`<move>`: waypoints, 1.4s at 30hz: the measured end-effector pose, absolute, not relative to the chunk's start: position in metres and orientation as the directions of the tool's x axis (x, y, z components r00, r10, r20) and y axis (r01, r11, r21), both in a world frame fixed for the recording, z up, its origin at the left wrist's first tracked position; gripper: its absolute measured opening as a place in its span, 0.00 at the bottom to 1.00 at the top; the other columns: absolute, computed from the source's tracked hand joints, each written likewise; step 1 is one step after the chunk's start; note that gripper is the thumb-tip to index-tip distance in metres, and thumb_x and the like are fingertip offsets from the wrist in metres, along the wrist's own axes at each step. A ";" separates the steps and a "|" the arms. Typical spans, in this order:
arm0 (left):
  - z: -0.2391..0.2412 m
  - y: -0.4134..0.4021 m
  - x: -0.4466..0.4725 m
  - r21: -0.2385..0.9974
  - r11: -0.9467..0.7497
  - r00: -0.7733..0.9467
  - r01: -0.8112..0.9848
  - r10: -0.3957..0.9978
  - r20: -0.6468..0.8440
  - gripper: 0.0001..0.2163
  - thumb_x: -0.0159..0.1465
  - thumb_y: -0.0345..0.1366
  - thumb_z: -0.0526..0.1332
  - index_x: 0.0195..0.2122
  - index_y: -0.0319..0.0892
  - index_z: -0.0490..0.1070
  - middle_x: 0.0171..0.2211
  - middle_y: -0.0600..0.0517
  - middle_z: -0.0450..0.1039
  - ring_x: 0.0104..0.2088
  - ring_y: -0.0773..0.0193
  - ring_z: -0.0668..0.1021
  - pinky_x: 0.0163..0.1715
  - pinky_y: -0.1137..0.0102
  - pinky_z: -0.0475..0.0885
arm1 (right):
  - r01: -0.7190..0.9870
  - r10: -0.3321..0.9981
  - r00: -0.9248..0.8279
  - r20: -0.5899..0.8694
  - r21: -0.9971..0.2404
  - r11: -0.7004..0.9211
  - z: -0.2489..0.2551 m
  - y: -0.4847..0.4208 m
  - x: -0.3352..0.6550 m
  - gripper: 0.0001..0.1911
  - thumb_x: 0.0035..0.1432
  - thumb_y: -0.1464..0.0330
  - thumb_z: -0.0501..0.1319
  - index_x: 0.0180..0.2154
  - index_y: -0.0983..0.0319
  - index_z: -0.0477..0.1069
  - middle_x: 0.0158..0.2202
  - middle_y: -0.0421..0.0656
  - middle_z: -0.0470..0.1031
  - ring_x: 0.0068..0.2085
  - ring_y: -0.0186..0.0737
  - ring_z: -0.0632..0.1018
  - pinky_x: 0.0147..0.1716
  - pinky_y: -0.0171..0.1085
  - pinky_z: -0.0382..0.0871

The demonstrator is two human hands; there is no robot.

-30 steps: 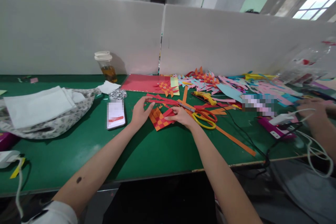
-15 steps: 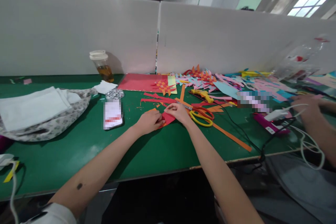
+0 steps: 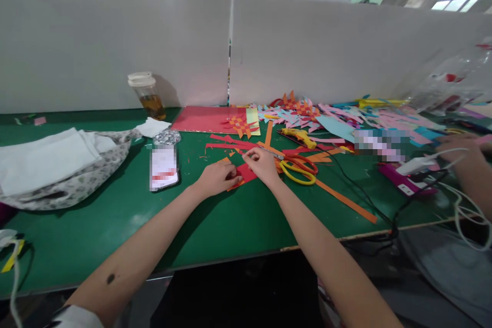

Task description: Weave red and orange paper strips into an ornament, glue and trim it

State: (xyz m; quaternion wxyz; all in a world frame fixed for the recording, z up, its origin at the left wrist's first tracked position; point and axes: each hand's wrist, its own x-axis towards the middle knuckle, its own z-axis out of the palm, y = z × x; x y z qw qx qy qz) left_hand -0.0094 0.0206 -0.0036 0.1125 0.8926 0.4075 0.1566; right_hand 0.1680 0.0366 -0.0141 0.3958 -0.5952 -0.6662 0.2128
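A small piece of red paper (image 3: 246, 173) with orange at its edges lies on the green table between my hands. My left hand (image 3: 218, 178) rests at its left side, thumb and fingers closed on the paper's edge. Over its right side is my right hand (image 3: 263, 165), thumb and forefinger pinched together; what lies between these fingertips is too small to make out. Just right of this hand lie scissors (image 3: 300, 171) with yellow and orange handles. Red paper strips (image 3: 226, 145) and a long orange paper strip (image 3: 348, 201) lie around.
Behind are a red sheet (image 3: 203, 119), a woven paper fish (image 3: 241, 125), a yellow glue gun (image 3: 299, 137) and a heap of paper scraps (image 3: 338, 114). A phone (image 3: 164, 168) and a cup (image 3: 149, 96) stand left; a power strip (image 3: 407, 180) and another person's hand (image 3: 457, 147) are right.
My right hand's pinched fingertips have lifted slightly off the red paper, showing more of it. My left hand stays nearly in place. The view has shifted slightly.
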 end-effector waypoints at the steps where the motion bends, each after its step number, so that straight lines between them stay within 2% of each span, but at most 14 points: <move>1: -0.004 0.020 -0.009 0.333 -0.637 0.610 0.695 0.768 0.196 0.14 0.61 0.46 0.51 0.26 0.42 0.64 0.28 0.53 0.68 0.29 0.66 0.70 0.25 0.73 0.59 | 0.638 0.957 0.027 0.288 -0.742 0.205 -0.014 0.037 0.170 0.09 0.51 0.61 0.55 0.26 0.59 0.65 0.17 0.37 0.67 0.21 0.35 0.71 0.26 0.34 0.64; 6: -0.007 0.020 -0.008 0.345 -0.622 0.580 0.703 0.782 0.229 0.16 0.60 0.49 0.52 0.24 0.42 0.63 0.25 0.54 0.67 0.26 0.67 0.69 0.23 0.73 0.56 | 0.723 0.908 0.073 0.413 -0.650 0.237 -0.005 0.055 0.200 0.10 0.54 0.61 0.52 0.28 0.59 0.65 0.28 0.43 0.71 0.32 0.40 0.73 0.36 0.38 0.65; 9: -0.008 0.021 -0.006 0.354 -0.609 0.565 0.710 0.793 0.229 0.17 0.59 0.51 0.53 0.24 0.42 0.63 0.23 0.55 0.66 0.25 0.68 0.68 0.22 0.73 0.56 | 0.782 0.863 0.118 0.490 -0.582 0.224 0.004 0.079 0.238 0.09 0.53 0.64 0.52 0.32 0.61 0.65 0.37 0.49 0.70 0.42 0.45 0.69 0.45 0.44 0.60; 10: -0.008 0.021 -0.006 0.357 -0.605 0.562 0.712 0.795 0.227 0.17 0.59 0.51 0.53 0.24 0.42 0.63 0.23 0.55 0.66 0.25 0.68 0.68 0.22 0.73 0.56 | 0.850 0.839 0.129 0.528 -0.495 0.181 0.006 0.088 0.252 0.10 0.53 0.64 0.52 0.34 0.62 0.65 0.38 0.50 0.69 0.44 0.46 0.68 0.46 0.45 0.59; 12: -0.007 0.021 -0.006 0.363 -0.602 0.563 0.711 0.797 0.220 0.17 0.60 0.50 0.52 0.24 0.42 0.62 0.23 0.55 0.66 0.26 0.67 0.68 0.23 0.73 0.56 | 0.937 0.839 0.178 0.514 -0.349 0.015 0.008 0.105 0.278 0.14 0.51 0.64 0.54 0.38 0.66 0.65 0.40 0.54 0.68 0.46 0.50 0.67 0.47 0.47 0.57; 15: -0.006 0.021 -0.005 0.364 -0.609 0.575 0.705 0.791 0.210 0.16 0.61 0.48 0.51 0.24 0.42 0.62 0.24 0.54 0.67 0.27 0.67 0.69 0.23 0.73 0.56 | 0.941 0.886 0.312 0.343 -0.238 -0.239 0.004 0.123 0.306 0.26 0.49 0.57 0.57 0.42 0.72 0.63 0.43 0.62 0.66 0.47 0.56 0.67 0.44 0.48 0.58; 17: -0.006 0.020 -0.005 0.352 -0.619 0.582 0.702 0.783 0.218 0.15 0.62 0.46 0.51 0.24 0.42 0.61 0.23 0.54 0.67 0.27 0.67 0.69 0.24 0.72 0.57 | 0.917 0.883 0.380 0.274 -0.235 -0.322 0.002 0.128 0.315 0.30 0.47 0.56 0.59 0.45 0.71 0.61 0.46 0.63 0.65 0.46 0.57 0.68 0.41 0.46 0.60; 20: -0.006 0.020 -0.004 0.332 -0.627 0.584 0.705 0.778 0.230 0.15 0.62 0.46 0.51 0.24 0.42 0.62 0.24 0.53 0.67 0.28 0.66 0.69 0.26 0.71 0.59 | 0.904 0.868 0.411 0.278 -0.251 -0.348 0.001 0.127 0.319 0.31 0.45 0.58 0.61 0.47 0.69 0.59 0.48 0.63 0.63 0.46 0.55 0.69 0.37 0.42 0.61; 23: -0.004 0.021 -0.004 0.334 -0.637 0.604 0.695 0.769 0.210 0.15 0.63 0.45 0.48 0.25 0.41 0.63 0.26 0.52 0.67 0.29 0.65 0.70 0.27 0.71 0.61 | 0.896 0.866 0.427 0.261 -0.250 -0.367 0.005 0.120 0.322 0.30 0.45 0.56 0.61 0.45 0.69 0.60 0.44 0.64 0.66 0.43 0.55 0.71 0.34 0.42 0.60; 28: -0.004 0.024 -0.007 0.367 -0.657 0.644 0.658 0.744 0.179 0.15 0.65 0.42 0.45 0.29 0.42 0.65 0.28 0.50 0.69 0.31 0.64 0.71 0.31 0.69 0.64 | 0.901 0.888 0.418 0.190 -0.211 -0.379 0.013 0.107 0.329 0.29 0.46 0.49 0.57 0.42 0.64 0.62 0.36 0.57 0.71 0.38 0.53 0.73 0.28 0.41 0.57; 37: -0.001 0.023 -0.008 0.392 -0.633 0.632 0.668 0.760 0.149 0.11 0.62 0.39 0.49 0.27 0.41 0.65 0.28 0.50 0.67 0.29 0.63 0.70 0.30 0.68 0.64 | 0.921 0.902 0.380 0.205 -0.166 -0.351 0.014 0.103 0.324 0.24 0.51 0.53 0.55 0.43 0.64 0.61 0.39 0.56 0.72 0.38 0.50 0.73 0.28 0.39 0.55; 42: -0.002 0.025 -0.011 0.441 -0.620 0.631 0.649 0.762 0.145 0.12 0.63 0.39 0.49 0.25 0.41 0.64 0.26 0.51 0.66 0.30 0.63 0.69 0.30 0.68 0.64 | 0.944 0.885 0.323 0.334 -0.183 -0.275 0.022 0.102 0.325 0.23 0.54 0.58 0.54 0.46 0.66 0.58 0.45 0.58 0.67 0.43 0.48 0.71 0.32 0.38 0.56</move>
